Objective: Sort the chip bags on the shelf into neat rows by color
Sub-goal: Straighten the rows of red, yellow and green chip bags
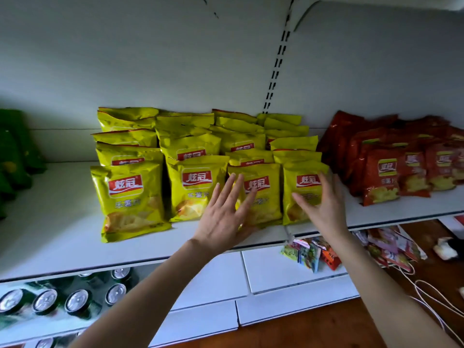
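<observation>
Several yellow chip bags (130, 197) stand in rows on the white shelf (57, 237), front to back. Red chip bags (384, 177) are grouped at the right, and green bags (12, 156) show at the far left edge. My left hand (226, 217) lies flat with straight fingers against the front of the third yellow bag (266, 197). My right hand (324, 207) is spread, fingers straight, over the front of the fourth yellow bag (303, 192) at its right side. Neither hand grips a bag.
Below the shelf, drink cans (75, 300) stand at the lower left. White boxes (276, 297) and small snack packets (311, 254) lie lower right, with white cords (431, 297) on the wooden floor. The shelf's back wall has a slotted upright (276, 69).
</observation>
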Available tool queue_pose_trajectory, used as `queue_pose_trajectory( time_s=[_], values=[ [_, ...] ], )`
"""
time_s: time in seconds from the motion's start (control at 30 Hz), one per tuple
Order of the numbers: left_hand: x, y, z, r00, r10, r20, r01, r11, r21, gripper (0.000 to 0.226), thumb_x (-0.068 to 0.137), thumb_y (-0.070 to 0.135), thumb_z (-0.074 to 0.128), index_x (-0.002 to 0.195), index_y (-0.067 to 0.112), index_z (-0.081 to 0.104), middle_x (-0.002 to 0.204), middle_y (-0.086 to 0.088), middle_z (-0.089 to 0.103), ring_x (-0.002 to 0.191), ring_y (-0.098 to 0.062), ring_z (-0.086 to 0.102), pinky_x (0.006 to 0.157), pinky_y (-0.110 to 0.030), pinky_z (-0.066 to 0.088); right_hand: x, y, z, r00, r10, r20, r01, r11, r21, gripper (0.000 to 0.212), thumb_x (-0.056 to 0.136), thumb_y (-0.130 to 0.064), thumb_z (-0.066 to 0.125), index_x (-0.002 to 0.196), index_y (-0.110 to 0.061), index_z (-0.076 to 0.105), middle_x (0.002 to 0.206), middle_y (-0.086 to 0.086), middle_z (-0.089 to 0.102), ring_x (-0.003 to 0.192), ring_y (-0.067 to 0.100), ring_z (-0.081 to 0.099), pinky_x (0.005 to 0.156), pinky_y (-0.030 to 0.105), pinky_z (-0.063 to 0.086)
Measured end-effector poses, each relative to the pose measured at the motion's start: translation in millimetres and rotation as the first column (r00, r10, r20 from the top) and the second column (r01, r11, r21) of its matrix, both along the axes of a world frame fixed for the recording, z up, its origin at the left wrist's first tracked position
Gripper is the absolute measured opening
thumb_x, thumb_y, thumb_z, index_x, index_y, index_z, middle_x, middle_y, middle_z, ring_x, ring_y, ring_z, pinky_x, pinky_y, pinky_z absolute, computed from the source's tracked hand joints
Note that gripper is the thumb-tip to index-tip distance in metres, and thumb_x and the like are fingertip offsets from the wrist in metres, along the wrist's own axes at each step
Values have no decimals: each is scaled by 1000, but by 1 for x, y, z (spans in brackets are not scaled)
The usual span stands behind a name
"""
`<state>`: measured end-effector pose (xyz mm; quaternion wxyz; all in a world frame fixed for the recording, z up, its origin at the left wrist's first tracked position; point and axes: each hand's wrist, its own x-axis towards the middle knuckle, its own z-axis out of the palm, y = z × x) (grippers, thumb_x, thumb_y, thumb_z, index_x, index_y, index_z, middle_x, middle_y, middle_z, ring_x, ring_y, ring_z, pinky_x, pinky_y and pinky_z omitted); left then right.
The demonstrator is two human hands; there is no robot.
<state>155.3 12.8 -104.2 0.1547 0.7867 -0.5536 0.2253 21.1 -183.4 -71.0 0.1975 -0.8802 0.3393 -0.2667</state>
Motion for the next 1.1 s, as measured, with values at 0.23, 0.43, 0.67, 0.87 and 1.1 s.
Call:
queue_pose_trajectory(
  time_s=[0.23,0.43,0.67,0.87,1.1],
  values=[
    [7,-37,1,992,66,109,-70,997,39,80,63,42,83,130,29,42,140,-24,45,130,-46,37,97,-62,27,11,-39,-11,986,142,89,-157,969,190,96,73,-35,73,146,-8,17,150,15,25,138,27,25,108,32,24],
    [-7,-42,3,980,175,99,-178,984,24,77,64,33,84,129,22,43,140,-28,42,131,-50,33,98,-64,21,22,-49,-17,974,198,107,-210,972,107,100,71,-41,73,146,-8,16,146,18,29,132,32,34,101,40,37],
    [-29,-68,-5,990,138,33,-137,990,-38,58,84,39,48,129,2,44,144,-26,37,138,-36,23,112,-50,19,18,-54,-21,979,206,14,-206,978,41,102,70,-55,67,147,-14,14,146,15,28,129,33,37,88,44,45],
    [-33,-94,-9,983,182,27,-183,982,51,56,95,50,27,141,18,35,148,-15,35,139,-28,21,102,-64,17,17,-56,-26,947,316,49,-320,934,158,104,73,-63,59,148,-13,7,152,19,12,140,30,15,110,32,21],
    [-34,-106,-18,957,287,44,-288,957,32,69,88,64,26,141,21,34,151,-11,26,140,-26,19,110,-57,11,13,-64,-30,912,332,241,-393,875,284,66,91,-39,37,146,-13,12,153,7,16,141,17,16,110,20,15]
  ],
)
